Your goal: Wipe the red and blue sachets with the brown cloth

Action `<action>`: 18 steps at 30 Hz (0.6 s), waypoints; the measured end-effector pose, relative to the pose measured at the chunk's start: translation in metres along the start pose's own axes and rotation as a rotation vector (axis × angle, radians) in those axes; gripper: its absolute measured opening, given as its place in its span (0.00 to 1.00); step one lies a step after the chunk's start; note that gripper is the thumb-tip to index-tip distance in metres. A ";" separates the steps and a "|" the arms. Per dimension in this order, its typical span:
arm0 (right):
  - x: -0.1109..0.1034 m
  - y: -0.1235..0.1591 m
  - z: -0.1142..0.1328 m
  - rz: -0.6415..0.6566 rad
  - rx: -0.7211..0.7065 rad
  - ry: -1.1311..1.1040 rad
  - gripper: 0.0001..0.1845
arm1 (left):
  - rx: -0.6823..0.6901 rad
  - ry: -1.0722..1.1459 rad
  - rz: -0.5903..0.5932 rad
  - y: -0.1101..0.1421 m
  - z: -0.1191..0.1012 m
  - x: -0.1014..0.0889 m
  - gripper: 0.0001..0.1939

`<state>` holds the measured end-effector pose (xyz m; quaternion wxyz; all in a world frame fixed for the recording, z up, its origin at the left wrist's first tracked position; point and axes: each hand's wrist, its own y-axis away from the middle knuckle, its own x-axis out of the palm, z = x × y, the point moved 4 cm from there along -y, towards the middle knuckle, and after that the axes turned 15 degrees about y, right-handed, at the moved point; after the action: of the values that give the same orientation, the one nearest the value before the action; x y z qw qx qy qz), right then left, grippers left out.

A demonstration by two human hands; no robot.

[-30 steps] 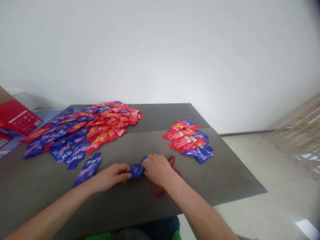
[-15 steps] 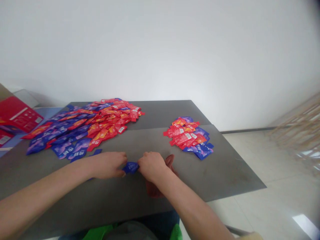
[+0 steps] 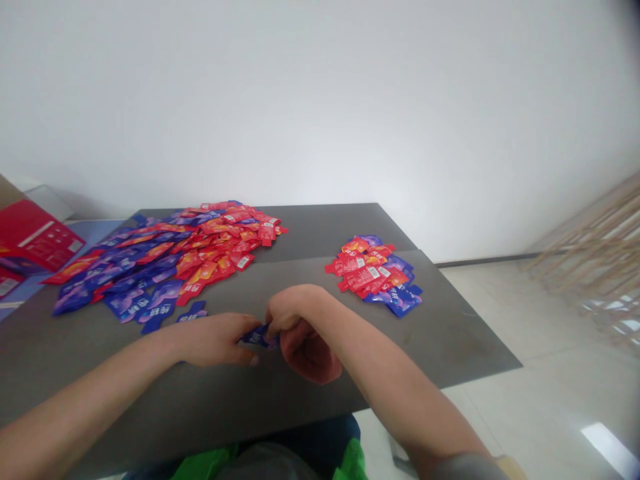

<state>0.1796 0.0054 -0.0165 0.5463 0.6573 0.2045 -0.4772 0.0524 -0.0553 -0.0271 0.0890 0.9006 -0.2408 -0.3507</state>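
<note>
Between my two hands, just above or on the table, is a small blue sachet (image 3: 257, 336) with white print. My left hand (image 3: 227, 339) pinches its left end between thumb and fingers. The fingers of my right hand (image 3: 287, 310) close on its right end, with the wrist bent and the palm turned down. A reddish-brown cloth (image 3: 320, 370), curled into a hollow roll, lies beneath my right hand and wrist; whether that hand also grips it is hidden. Another blue sachet (image 3: 194, 311) lies flat beside my left wrist.
A large heap of red and blue sachets (image 3: 200, 247) covers the back left of the grey table (image 3: 380, 373). A smaller pile of the same sachets (image 3: 373, 273) lies at the right. Red cartons (image 3: 37, 233) stand at the far left. The white wall (image 3: 320, 113) rises behind.
My right hand has rotated, its wrist rising and its fingers now pointing down at the sachet. The reddish-brown cloth beneath has curled up and shows its hollow. My left hand has shifted slightly downward.
</note>
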 end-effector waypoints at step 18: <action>0.035 0.021 0.027 -0.793 0.601 -0.206 0.19 | 0.022 0.450 -0.367 -0.007 0.090 0.037 0.23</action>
<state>0.2017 -0.0344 -0.0342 0.1274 0.6068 0.2371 -0.7479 0.0179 -0.0664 -0.1175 0.0654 0.9852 -0.0519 -0.1496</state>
